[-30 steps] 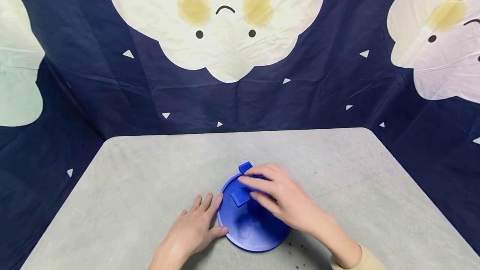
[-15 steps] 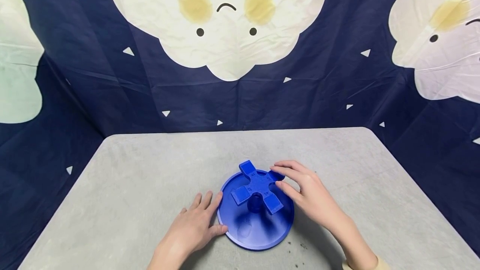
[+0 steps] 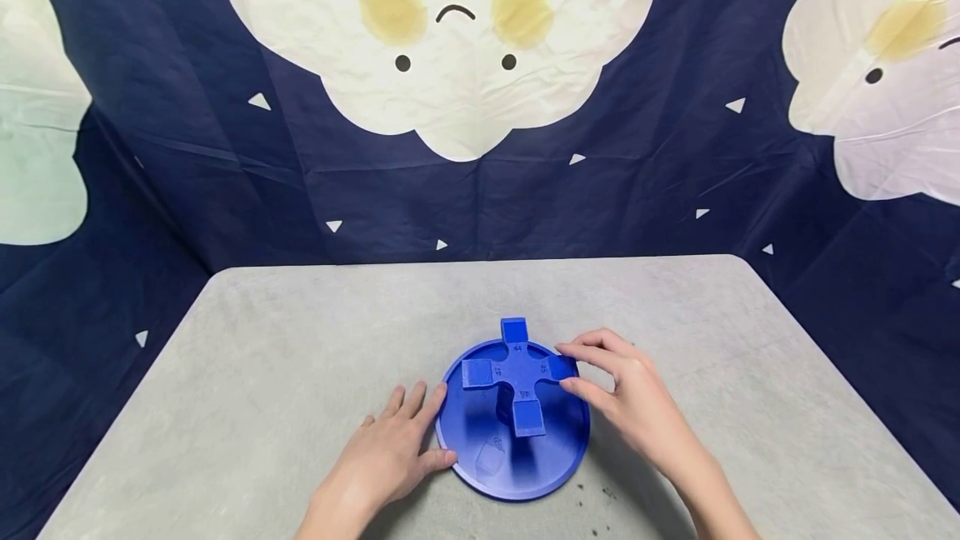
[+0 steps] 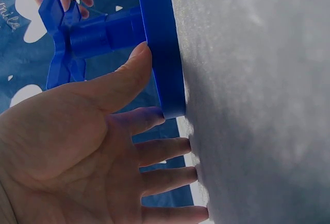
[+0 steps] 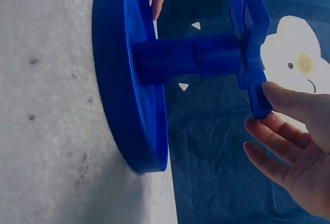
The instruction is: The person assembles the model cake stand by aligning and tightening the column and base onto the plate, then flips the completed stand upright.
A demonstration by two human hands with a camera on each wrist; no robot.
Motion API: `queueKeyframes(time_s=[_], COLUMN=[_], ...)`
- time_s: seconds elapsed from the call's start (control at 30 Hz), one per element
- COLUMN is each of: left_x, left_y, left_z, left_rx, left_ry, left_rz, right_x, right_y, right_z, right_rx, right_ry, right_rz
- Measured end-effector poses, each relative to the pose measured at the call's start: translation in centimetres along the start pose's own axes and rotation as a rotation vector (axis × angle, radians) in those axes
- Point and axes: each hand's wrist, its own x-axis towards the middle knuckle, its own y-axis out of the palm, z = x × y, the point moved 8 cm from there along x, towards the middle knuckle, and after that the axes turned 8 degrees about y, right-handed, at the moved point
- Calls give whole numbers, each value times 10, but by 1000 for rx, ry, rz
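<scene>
A blue cross-shaped handle (image 3: 522,373) with numbered arms sits on top of a short blue post (image 5: 188,56). The post rises from the middle of a round, rimmed blue base (image 3: 517,477), which lies flat on the table. My right hand (image 3: 626,390) pinches the end of the handle's right arm between thumb and fingers. At the base's left side, my left hand (image 3: 386,452) has its fingers spread, with its thumb and index finger touching the rim. Its other fingertips rest on the table, as the left wrist view shows.
The grey table (image 3: 315,340) reaches back to a dark blue cloth (image 3: 390,198) printed with white clouds and small triangles. Several dark specks (image 3: 607,492) mark the tabletop to the right of the base.
The cross-shaped handle has turned clockwise as seen from above. My right hand has moved from over the handle to its right arm. My left hand and the base have stayed put.
</scene>
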Motion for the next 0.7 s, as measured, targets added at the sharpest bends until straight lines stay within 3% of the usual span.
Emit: queueKeyframes(time_s=[0.7], left_x=[0], left_y=[-1], left_z=[-1], left_rx=[-2], left_ry=[-8], left_rz=[3], right_x=[-14], right_y=[0], right_z=[6], right_rx=[50], right_ry=[-34], right_rz=[7])
